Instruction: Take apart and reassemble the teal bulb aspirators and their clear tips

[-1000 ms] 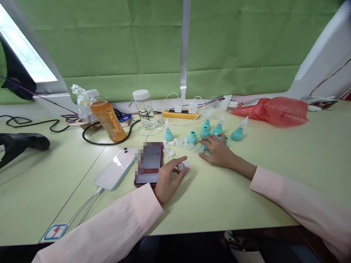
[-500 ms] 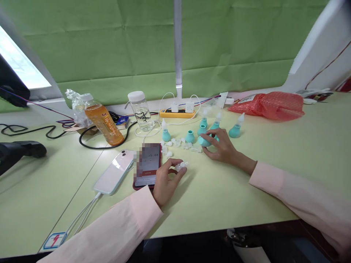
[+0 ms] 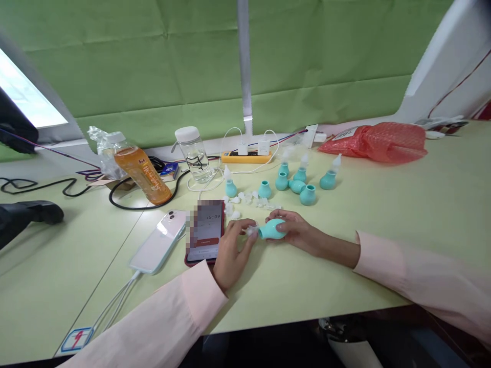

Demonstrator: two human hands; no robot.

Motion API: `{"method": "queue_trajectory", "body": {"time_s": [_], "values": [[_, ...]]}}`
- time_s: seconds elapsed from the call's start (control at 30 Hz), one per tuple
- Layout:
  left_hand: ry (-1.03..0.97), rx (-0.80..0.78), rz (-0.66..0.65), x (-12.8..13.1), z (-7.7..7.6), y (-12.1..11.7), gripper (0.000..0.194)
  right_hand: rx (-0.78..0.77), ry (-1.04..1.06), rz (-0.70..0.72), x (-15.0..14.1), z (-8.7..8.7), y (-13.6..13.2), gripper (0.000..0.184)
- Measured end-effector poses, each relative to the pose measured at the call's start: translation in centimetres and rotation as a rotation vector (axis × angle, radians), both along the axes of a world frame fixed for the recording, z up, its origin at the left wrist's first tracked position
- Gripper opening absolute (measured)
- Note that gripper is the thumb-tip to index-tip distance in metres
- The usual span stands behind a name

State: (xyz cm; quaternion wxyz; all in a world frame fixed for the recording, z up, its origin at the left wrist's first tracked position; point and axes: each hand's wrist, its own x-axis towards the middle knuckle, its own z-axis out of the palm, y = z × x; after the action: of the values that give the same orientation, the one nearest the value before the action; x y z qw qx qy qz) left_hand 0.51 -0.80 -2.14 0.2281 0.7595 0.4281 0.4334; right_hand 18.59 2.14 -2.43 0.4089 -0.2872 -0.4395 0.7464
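My left hand (image 3: 235,250) pinches a small clear plastic nozzle piece (image 3: 251,230) between thumb and fingers. Wrapped in my right hand (image 3: 299,231) is a teal rubber bulb (image 3: 271,229), lying sideways with its neck toward the nozzle piece. Neck and piece meet or nearly meet; I cannot tell if they are joined. Beyond my hands lie loose clear and white small plastic parts (image 3: 245,198). Several teal bulbs stand behind, among them an open-necked bulb (image 3: 307,195) and a bulb with a pointed clear tip (image 3: 328,179).
A phone with a lit screen (image 3: 209,230) lies beside my left hand, and a pale phone (image 3: 159,241) with cables is farther left. Behind stand an orange drink bottle (image 3: 141,175), a clear water bottle (image 3: 197,158), a yellow power strip (image 3: 245,157) and a red bubble-wrap bag (image 3: 383,143).
My right hand has come left and nearer with a teal bulb, bringing its neck up to the clear piece. My left hand stays nearly in place.
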Motion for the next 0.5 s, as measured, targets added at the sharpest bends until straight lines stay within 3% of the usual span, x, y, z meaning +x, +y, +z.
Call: {"method": "queue_trajectory", "body": {"time_s": [0.1,0.23,0.33,0.5], "values": [[-0.210,-0.035,0.055,0.21,-0.13,-0.09,0.012,-0.085,0.051,-0.010,0.00,0.33,0.00,0.021],[-0.442,-0.149,-0.010,0.53,0.05,-0.31,0.016,-0.041,0.040,0.052,-0.03,0.31,-0.09,0.023],[-0.499,-0.257,-0.015,0.57,0.16,-0.25,0.014,0.035,-0.017,0.088,0.07,0.11,-0.13,0.028],[-0.454,-0.343,0.010,0.49,0.02,-0.04,0.013,0.100,-0.150,0.016,0.12,0.22,-0.29,0.033]]}}
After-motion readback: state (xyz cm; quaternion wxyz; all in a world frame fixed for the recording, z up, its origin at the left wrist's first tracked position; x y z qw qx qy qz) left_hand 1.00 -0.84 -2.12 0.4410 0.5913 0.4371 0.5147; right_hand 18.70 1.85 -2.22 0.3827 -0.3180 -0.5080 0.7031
